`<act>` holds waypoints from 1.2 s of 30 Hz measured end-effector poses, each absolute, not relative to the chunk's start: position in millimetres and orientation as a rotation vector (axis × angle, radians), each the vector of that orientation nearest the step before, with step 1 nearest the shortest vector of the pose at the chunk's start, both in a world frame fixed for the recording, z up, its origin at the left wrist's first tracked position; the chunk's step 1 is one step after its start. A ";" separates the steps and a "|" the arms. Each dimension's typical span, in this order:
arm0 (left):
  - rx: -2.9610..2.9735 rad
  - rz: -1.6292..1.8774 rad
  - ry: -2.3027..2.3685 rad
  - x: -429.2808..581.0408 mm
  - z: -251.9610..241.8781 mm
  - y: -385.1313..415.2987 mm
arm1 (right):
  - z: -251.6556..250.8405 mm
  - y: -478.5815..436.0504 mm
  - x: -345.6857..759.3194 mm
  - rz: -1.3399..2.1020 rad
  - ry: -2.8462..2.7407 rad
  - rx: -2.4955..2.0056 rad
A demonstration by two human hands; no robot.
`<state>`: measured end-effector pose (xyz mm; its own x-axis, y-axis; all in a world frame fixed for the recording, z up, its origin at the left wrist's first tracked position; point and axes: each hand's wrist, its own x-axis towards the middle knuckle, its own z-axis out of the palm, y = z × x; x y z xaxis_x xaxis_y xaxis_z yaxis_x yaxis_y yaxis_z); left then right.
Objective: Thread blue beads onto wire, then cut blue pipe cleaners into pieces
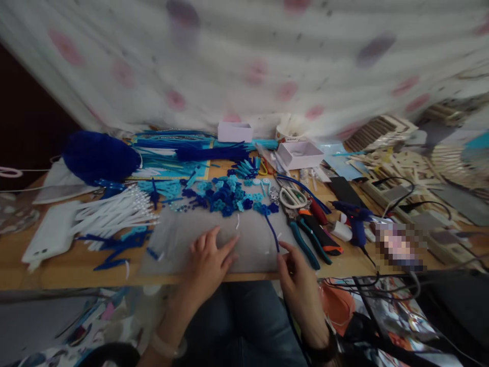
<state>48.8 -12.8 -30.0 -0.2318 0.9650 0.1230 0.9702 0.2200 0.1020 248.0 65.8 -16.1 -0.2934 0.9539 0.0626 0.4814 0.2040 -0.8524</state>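
Note:
My left hand point(208, 257) lies flat and open on a grey mat point(252, 239) at the table's front edge, fingers spread. My right hand point(296, 272) rests at the mat's right edge with its fingertips pinched together near the lower end of a dark blue stem point(272, 230); whether it grips the stem I cannot make out. Behind the mat lies a heap of small blue and turquoise flower shapes point(229, 196).
Pliers with blue and orange handles point(309, 234), white scissors point(292, 198) and a blue glue gun point(357, 221) lie right of the mat. White pearl-tipped stems point(114, 211) and a dark blue fluffy bundle point(99, 155) sit left. White boxes point(300, 154) stand behind.

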 end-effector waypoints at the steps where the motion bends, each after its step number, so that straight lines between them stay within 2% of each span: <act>1: -1.930 -0.208 -2.433 52.3 -31.1 -11.6 | -16.4 65.8 247.4 0.992 -1.878 -1.320; 7: -1.448 -0.047 -2.545 54.2 -27.4 -10.1 | -23.3 69.3 233.1 0.965 -1.969 -1.283; 13: -1.764 -0.259 -2.362 64.4 -30.6 -16.9 | -21.5 81.4 212.1 0.912 -1.845 -1.177; 16: -1.988 -0.364 -2.170 88.1 -44.0 -16.7 | -4.7 99.9 229.5 0.774 -1.843 -1.179; 23: -2.048 -0.410 -2.174 125.5 -57.2 2.2 | 66.3 174.7 314.9 0.298 -1.800 -1.371; 27: -2.110 -0.469 -2.161 124.3 -54.0 14.6 | 92.0 205.9 312.4 0.072 -2.103 -1.585; 36: -1.820 -0.573 -2.111 103.8 -59.2 -22.2 | 48.1 290.2 228.3 0.173 -2.789 -1.600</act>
